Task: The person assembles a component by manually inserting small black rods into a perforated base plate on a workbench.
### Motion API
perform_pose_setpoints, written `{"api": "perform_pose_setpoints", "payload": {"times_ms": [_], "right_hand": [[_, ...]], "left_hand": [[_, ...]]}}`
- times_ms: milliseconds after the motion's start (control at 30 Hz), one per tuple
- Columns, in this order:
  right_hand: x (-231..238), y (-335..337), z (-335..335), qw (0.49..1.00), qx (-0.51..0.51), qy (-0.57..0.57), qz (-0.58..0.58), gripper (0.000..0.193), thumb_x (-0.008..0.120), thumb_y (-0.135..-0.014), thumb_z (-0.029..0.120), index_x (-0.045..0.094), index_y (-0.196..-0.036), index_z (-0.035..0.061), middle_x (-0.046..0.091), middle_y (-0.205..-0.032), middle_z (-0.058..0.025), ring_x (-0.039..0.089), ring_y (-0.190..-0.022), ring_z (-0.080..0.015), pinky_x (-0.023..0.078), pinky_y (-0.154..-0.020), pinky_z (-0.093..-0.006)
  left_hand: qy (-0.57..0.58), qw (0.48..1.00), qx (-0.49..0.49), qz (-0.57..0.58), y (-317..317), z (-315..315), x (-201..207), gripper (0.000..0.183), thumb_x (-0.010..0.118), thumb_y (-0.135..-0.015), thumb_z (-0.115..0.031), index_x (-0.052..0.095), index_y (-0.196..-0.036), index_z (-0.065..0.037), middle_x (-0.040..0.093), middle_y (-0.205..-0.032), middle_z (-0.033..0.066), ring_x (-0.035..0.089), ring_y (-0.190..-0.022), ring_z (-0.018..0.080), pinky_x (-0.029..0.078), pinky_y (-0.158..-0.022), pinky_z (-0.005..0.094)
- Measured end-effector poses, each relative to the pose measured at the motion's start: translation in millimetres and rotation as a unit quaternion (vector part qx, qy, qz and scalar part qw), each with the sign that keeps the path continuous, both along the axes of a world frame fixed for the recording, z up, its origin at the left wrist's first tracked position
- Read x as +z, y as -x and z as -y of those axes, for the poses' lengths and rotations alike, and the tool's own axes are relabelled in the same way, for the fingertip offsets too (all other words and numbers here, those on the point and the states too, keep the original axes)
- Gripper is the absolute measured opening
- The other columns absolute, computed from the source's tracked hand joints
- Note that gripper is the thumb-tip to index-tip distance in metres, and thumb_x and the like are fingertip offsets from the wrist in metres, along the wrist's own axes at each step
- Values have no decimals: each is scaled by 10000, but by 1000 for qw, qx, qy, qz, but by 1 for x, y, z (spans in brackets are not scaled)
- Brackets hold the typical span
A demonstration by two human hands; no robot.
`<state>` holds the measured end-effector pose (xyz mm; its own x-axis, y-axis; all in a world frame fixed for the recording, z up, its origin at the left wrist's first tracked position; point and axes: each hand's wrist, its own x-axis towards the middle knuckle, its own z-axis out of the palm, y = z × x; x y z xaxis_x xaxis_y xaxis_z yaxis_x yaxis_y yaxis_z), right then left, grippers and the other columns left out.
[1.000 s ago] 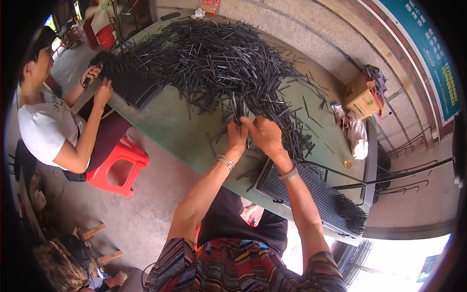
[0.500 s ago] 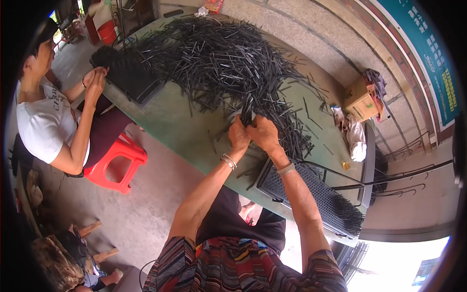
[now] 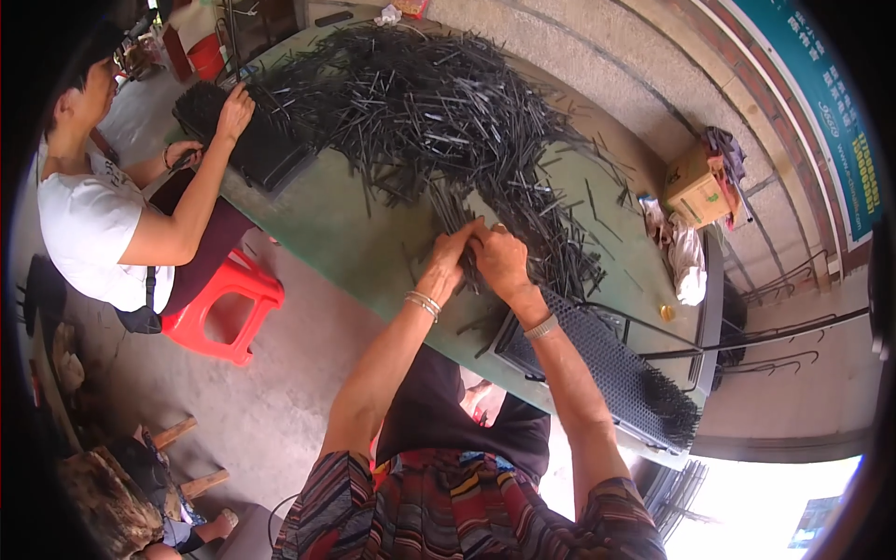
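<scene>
In front of me over the table's near side, a bundle of thin black strips (image 3: 450, 207) is gripped between my hands. My left hand (image 3: 450, 252) is closed around it, with the strip ends fanning out beyond the fingers and a few showing below. Against it presses my right hand (image 3: 502, 259), its fingers curled at the same bundle; the fingertips are partly hidden. Just beyond lies a large heap of loose black strips (image 3: 439, 103). To the right of my right wrist, a black perforated tray (image 3: 588, 350) has strips standing upright at its far right end.
At the left a co-worker (image 3: 112, 215) sits on a red plastic stool (image 3: 224, 313) beside another black tray (image 3: 271, 163). On the green table (image 3: 327, 233) stand a cardboard box (image 3: 695, 191), a white cloth (image 3: 689, 266) and a small yellow object (image 3: 667, 313). Black metal rods cross at the right.
My hands have shifted slightly left, and the bundle now tilts left and spreads more. The co-worker's hands have parted, one rising toward the left tray.
</scene>
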<state>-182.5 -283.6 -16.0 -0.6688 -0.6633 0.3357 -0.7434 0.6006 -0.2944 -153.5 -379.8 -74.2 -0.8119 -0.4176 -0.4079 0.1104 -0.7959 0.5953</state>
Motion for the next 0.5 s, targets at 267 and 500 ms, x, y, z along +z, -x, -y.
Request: {"api": "perform_pose_setpoints", "payload": {"times_ms": [267,500], "right_hand": [[6,13,-20,865,74,-58,493,249,464,-822,76,585,-1001,-48,632,-685,-115,658,-631,-178,512,-527,-312],[-53,56,-29,975,74,-77,196,362,582,-852,216,599,-1112,-35,668,-957,-111,637,-931,-282,506,-815,-362]], "left_hand": [[88,987,135,-10,-17,35,11,139,723,-749,-92,629,-742,11,604,-623,66,553,-470,152,440,-428,281],[348,929,123,5,-27,5,18,168,710,-765,-132,578,-792,-32,597,-651,15,516,-529,84,413,-500,245]]}}
